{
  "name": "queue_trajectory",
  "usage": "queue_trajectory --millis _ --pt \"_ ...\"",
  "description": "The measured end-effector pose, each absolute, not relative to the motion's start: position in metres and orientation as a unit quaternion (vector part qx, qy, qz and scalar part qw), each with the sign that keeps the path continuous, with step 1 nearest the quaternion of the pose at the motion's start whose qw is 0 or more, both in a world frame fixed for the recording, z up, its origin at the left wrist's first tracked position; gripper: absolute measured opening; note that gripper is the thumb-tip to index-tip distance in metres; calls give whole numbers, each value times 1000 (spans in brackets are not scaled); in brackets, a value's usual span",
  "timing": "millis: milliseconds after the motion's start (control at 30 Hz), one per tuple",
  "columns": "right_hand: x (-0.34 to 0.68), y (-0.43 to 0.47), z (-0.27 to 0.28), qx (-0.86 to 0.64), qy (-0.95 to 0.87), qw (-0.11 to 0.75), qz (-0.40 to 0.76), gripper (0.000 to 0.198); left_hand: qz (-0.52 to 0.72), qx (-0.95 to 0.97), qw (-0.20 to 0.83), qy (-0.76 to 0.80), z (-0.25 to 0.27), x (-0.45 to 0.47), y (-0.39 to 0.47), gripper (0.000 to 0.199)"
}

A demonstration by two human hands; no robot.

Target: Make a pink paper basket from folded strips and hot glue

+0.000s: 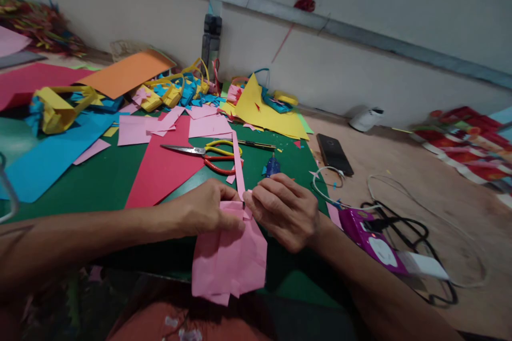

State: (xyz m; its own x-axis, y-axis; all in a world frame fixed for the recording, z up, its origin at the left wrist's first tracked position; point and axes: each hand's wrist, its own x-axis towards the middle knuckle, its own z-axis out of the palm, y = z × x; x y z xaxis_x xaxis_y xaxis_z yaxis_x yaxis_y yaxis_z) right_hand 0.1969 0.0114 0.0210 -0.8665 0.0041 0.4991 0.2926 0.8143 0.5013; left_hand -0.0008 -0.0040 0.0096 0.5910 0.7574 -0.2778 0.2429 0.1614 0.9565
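Containers: a pink paper bag (230,264) is held between the two hands, over the near edge of the green table (108,186). Its body looks flattened, its lower edge is uneven, and its inside is hidden. A narrow pink strip (237,165) runs from the bag's top edge toward the scissors (200,152). Farther back, small yellow-and-blue paper baskets (170,93) with handles stand clustered; contents too small to tell. A similar yellow basket (58,112) sits at the far left, near blue paper (56,154).

Grip: left hand (208,206) in a narrow pinch on the bag's top, thumb flat across its front. Right hand (286,210) is curled at the upper right corner, fingertips by the strip's base; cannot tell whether it pinches bag or strip. A blue object (273,165) shows just beyond its knuckles.
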Motion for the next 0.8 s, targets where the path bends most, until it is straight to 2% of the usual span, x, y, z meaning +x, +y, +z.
queue_trajectory --millis 600,800 --pt "200 9 21 -49 -917 260 -297 5 208 632 625 409 0 1 0 29" --pt "202 9 19 -41 -915 266 -300 4 227 647 633 360 -3 -1 5 37"
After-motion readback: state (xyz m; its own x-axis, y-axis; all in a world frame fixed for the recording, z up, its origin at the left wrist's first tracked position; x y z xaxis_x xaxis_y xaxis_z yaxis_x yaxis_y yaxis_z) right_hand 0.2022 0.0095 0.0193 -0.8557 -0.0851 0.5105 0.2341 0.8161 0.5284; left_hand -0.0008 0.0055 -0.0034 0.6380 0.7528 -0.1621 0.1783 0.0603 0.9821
